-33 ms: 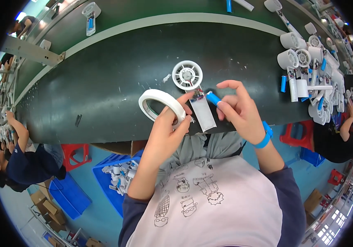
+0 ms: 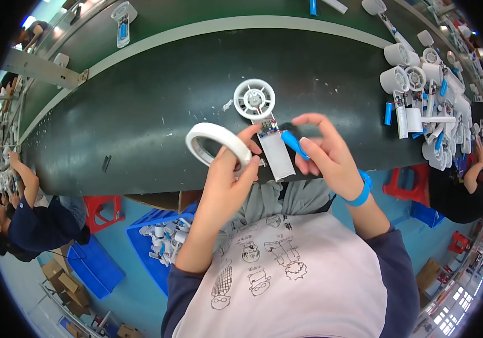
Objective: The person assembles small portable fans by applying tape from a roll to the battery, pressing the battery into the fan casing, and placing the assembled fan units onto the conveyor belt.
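We wear a pale shirt [image 2: 331, 276] with dark navy sleeves [image 2: 395, 265] and black cartoon drawings [image 2: 295, 271] on its front, also grey trousers [image 2: 308, 197] and, at the right, one bright blue wristband [image 2: 362, 189].

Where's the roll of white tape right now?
In the head view, the roll of white tape is just left of centre, held in the left hand, below and left of the round white fan head.
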`<state>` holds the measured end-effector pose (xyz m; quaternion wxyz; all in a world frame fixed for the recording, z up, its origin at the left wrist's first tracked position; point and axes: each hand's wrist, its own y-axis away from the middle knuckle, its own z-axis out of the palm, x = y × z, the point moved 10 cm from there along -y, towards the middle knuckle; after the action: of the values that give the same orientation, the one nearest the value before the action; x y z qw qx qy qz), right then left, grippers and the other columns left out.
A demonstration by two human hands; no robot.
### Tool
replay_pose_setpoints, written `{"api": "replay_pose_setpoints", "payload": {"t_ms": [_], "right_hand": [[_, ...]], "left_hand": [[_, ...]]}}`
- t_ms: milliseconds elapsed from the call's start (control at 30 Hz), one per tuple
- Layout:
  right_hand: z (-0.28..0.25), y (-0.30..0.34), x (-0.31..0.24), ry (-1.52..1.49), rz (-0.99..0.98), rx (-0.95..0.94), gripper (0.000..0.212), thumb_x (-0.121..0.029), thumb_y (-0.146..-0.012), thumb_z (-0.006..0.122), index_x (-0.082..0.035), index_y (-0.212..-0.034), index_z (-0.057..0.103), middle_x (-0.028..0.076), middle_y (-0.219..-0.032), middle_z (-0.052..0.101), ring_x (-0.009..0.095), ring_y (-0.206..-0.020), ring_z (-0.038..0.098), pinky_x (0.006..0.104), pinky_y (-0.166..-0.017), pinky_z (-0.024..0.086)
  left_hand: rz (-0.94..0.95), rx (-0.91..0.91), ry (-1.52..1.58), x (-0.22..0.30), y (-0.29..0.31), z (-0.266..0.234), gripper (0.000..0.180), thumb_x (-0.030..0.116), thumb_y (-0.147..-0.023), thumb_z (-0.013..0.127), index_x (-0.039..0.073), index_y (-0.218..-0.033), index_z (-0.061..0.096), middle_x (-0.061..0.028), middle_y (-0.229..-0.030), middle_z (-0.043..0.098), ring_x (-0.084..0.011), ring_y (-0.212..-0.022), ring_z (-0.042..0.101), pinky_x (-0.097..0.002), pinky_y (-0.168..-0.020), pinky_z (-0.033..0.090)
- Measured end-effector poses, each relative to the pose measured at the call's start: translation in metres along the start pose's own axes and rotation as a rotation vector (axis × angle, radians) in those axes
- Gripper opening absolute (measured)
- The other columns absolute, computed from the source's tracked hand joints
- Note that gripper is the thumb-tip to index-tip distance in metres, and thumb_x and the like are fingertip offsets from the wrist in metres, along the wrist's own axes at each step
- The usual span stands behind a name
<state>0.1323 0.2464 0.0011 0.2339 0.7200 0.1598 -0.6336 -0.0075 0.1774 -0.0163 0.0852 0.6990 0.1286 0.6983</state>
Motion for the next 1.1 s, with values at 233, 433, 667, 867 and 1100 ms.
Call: {"api": "replay_pose_setpoints", "payload": {"t_ms": [233, 433, 667, 867, 1100], "right_hand": [[0.051, 0.031, 0.043, -0.905, 0.481, -0.165, 0.018, -0.012, -0.098, 0.037, -0.006, -0.114, 0.044, -0.003, -0.055, 0.041, 0.004, -0.046, 0.029, 0.0217, -0.045, 0.024], [0.021, 0.018, -0.004, 0.35, -0.106, 0.194, 0.016, -0.008, -0.088, 0.056, -0.004, -0.103, 0.053, 0.002, -0.068, 0.051, 0.008, -0.054, 0.042, 0.0219, -0.049, 0.037], [0.024, 0.012, -0.002, 0.288, -0.108, 0.244, 0.017, -0.003, -0.085, 0.063, 0.0, -0.101, 0.061, 0.005, -0.082, 0.062, 0.008, -0.067, 0.054, 0.0226, -0.058, 0.045], [0.034, 0.003, 0.047, -0.402, 0.223, 0.008, 0.015, -0.012, -0.097, 0.047, 0.0, -0.102, 0.054, 0.004, -0.084, 0.059, 0.008, -0.076, 0.053, 0.0223, -0.069, 0.043], [0.046, 0.002, 0.046, -0.616, 0.237, -0.047, 0.013, -0.011, -0.099, 0.041, -0.001, -0.103, 0.048, 0.001, -0.076, 0.051, 0.011, -0.075, 0.052, 0.0256, -0.072, 0.045]], "left_hand": [[-0.094, -0.092, 0.394, -0.009, 0.036, 0.017, 0.026, 0.001, -0.089, 0.05, -0.002, -0.114, 0.057, -0.0056, -0.113, 0.057, -0.0074, -0.074, 0.054, -0.0223, -0.069, 0.041], [-0.01, 0.04, 0.345, -0.012, 0.046, -0.011, 0.02, -0.001, -0.087, 0.049, -0.002, -0.104, 0.058, -0.0076, -0.108, 0.058, -0.0073, -0.072, 0.052, -0.0227, -0.066, 0.042], [0.036, 0.155, 0.182, 0.002, 0.045, -0.017, 0.028, 0.001, -0.083, 0.048, -0.004, -0.108, 0.06, -0.0131, -0.111, 0.058, -0.0096, -0.067, 0.054, -0.0266, -0.072, 0.042], [0.001, 0.029, 0.088, 0.002, 0.031, -0.004, 0.03, -0.002, -0.084, 0.05, -0.005, -0.112, 0.06, -0.0096, -0.114, 0.06, -0.0074, -0.069, 0.054, -0.0232, -0.066, 0.043], [-0.104, -0.035, 0.079, -0.004, 0.027, 0.003, 0.029, 0.001, -0.086, 0.055, 0.002, -0.114, 0.062, -0.0113, -0.113, 0.056, -0.0131, -0.081, 0.056, -0.026, -0.073, 0.046]]}}
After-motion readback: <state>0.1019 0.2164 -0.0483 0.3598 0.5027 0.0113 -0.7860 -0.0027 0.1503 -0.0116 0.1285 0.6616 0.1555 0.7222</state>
